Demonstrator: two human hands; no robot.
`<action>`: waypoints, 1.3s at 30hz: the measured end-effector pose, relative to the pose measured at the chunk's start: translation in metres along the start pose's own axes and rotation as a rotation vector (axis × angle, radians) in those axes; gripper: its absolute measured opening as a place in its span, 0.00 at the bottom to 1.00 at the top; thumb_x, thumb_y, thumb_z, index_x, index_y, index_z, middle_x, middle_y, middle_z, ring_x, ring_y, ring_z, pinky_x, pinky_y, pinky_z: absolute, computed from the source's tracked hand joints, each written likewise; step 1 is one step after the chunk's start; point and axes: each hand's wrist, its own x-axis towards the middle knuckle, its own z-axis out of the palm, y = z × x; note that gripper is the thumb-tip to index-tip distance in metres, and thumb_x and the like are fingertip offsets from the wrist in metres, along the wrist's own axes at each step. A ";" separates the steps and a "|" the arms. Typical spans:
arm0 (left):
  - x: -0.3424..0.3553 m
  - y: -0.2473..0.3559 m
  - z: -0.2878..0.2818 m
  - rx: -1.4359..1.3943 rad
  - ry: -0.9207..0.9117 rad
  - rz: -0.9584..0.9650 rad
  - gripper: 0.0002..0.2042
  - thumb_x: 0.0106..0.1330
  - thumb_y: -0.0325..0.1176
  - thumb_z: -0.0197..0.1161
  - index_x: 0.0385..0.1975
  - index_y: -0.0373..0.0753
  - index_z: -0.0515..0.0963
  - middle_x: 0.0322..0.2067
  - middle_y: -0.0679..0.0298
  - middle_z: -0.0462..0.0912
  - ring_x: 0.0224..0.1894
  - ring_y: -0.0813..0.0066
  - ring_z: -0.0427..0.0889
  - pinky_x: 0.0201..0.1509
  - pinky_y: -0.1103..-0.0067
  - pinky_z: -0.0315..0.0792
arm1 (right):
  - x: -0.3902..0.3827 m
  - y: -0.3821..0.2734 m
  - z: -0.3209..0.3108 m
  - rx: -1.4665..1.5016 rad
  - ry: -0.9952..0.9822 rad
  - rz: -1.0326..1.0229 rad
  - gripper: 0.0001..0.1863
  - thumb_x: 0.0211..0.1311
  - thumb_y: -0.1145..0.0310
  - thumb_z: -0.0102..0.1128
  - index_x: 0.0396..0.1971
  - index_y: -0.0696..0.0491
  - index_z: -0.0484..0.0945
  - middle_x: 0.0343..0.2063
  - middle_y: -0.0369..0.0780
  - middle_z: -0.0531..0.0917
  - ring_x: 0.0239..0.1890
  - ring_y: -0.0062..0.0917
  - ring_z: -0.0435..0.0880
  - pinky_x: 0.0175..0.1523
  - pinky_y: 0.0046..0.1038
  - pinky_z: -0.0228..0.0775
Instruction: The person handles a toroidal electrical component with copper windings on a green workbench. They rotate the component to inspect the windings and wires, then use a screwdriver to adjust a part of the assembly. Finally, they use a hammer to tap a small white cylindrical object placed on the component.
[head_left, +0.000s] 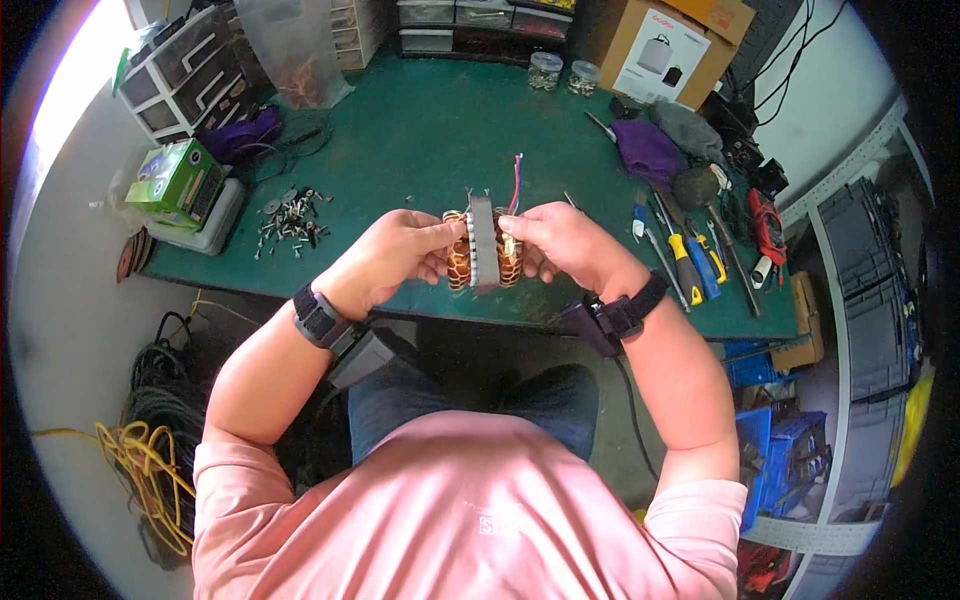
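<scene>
Between my two hands is a motor stator (484,243), a grey metal core with copper windings bulging from both sides. Red and blue lead wires (518,180) stick up from its right side. My left hand (405,250) grips the left winding, thumb on top and fingers curled beneath. On the opposite side, my right hand (565,243) pinches the right winding the same way. The stator is over the near edge of the green workbench (420,130). Its underside and some of my fingertips are hidden.
Loose screws (292,218) lie left, near a green box (178,182). To the right are screwdrivers (686,265), a purple cloth (645,148) and a red clamp meter (767,225). Two jars (545,71) and a cardboard box (655,55) stand at the back. Yellow cable (150,470) hangs lower left.
</scene>
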 end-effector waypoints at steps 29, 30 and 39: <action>-0.015 -0.022 0.006 0.206 0.055 0.156 0.12 0.67 0.34 0.68 0.43 0.32 0.83 0.35 0.67 0.86 0.36 0.81 0.78 0.42 0.81 0.73 | -0.011 0.015 0.010 -0.147 0.051 -0.249 0.14 0.68 0.65 0.62 0.30 0.62 0.83 0.21 0.33 0.80 0.27 0.14 0.72 0.33 0.27 0.68; -0.015 -0.026 0.007 0.154 0.046 0.170 0.11 0.67 0.32 0.68 0.43 0.31 0.83 0.35 0.67 0.86 0.37 0.81 0.79 0.44 0.80 0.74 | -0.013 0.016 0.011 -0.152 0.065 -0.248 0.14 0.68 0.65 0.63 0.30 0.63 0.83 0.20 0.33 0.79 0.27 0.14 0.72 0.33 0.27 0.68; -0.033 -0.034 0.018 0.344 0.097 0.155 0.09 0.64 0.20 0.67 0.44 0.30 0.82 0.37 0.69 0.85 0.40 0.85 0.80 0.47 0.83 0.76 | -0.041 0.023 0.022 -0.311 0.171 -0.366 0.13 0.64 0.64 0.66 0.31 0.62 0.81 0.25 0.45 0.76 0.27 0.32 0.76 0.34 0.33 0.67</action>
